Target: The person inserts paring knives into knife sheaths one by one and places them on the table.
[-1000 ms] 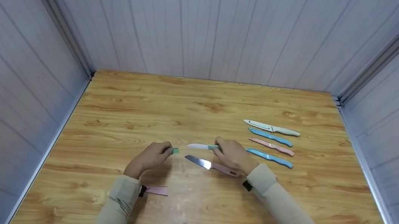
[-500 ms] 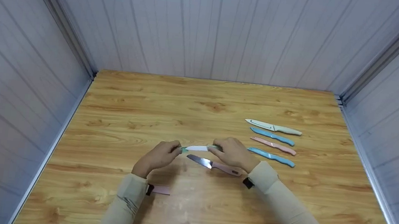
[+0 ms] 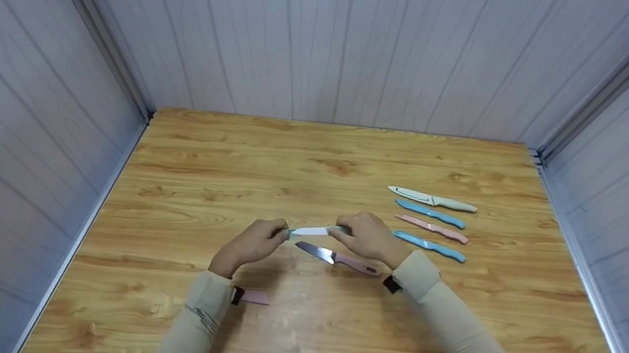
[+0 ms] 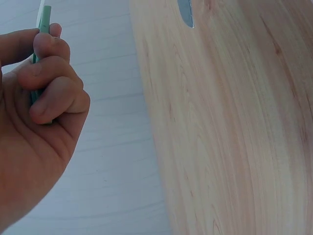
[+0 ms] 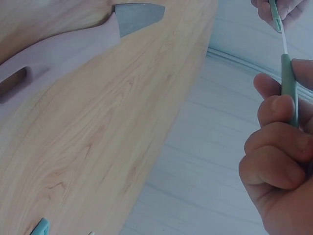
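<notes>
My right hand [image 3: 370, 239] grips the green handle [image 5: 289, 83] of a knife [image 3: 313, 231] with a white blade pointing left. In my left hand [image 3: 253, 243] a green knife sheath [image 4: 45, 19] is pinched between thumb and curled fingers, mostly hidden by them. The blade's tip is at the sheath's mouth, and most of the blade shows bare between the hands. Just in front of them, a pink-handled knife [image 3: 356, 264] with a bare steel blade lies on the table. Beside my left wrist lies a pink sheath [image 3: 256, 297], partly covered by the wrist.
Toward the right of the wooden table [image 3: 316, 165] several knives lie in a row: a white knife [image 3: 431, 200], a blue knife [image 3: 430, 213], a pink knife [image 3: 432, 228] and another blue knife [image 3: 429, 246]. Pale panel walls [image 3: 331, 40] enclose the back and sides.
My left hand has moved right with the green sheath, bringing it to the tip of the white blade. The right hand has stayed nearly in place.
</notes>
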Tool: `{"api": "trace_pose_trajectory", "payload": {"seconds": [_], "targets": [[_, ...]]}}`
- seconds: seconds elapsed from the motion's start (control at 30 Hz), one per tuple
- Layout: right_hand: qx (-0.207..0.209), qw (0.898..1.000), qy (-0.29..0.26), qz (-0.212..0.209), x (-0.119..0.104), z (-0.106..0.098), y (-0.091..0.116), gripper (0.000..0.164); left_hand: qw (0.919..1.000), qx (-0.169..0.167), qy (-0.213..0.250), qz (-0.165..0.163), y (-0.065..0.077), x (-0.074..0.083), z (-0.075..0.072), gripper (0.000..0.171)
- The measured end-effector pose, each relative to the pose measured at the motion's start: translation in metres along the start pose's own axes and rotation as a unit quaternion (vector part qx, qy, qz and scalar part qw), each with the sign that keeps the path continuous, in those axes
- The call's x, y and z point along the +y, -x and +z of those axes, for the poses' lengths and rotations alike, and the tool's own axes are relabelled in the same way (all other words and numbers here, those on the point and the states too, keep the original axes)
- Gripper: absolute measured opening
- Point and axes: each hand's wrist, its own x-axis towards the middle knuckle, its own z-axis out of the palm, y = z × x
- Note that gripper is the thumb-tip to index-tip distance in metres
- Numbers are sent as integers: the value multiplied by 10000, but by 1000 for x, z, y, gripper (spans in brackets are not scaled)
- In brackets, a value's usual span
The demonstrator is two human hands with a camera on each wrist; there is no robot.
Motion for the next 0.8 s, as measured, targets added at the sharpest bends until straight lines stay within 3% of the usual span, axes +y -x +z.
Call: {"api": "trace_pose_trajectory", "payload": {"seconds": [0.3, 0.53, 0.8], "targets": [[-58, 9998, 29, 174, 1, -2, 1, 32, 10000, 9, 56, -42, 0, -3, 0, 20], [-59, 9999, 57, 125, 5, -1, 1, 32, 9998, -97, 145, -17, 2, -4, -1, 21], [-119, 9998, 133, 38, 4, 0, -1, 32, 9999, 18, 91, 40, 0, 0, 0, 20]]}}
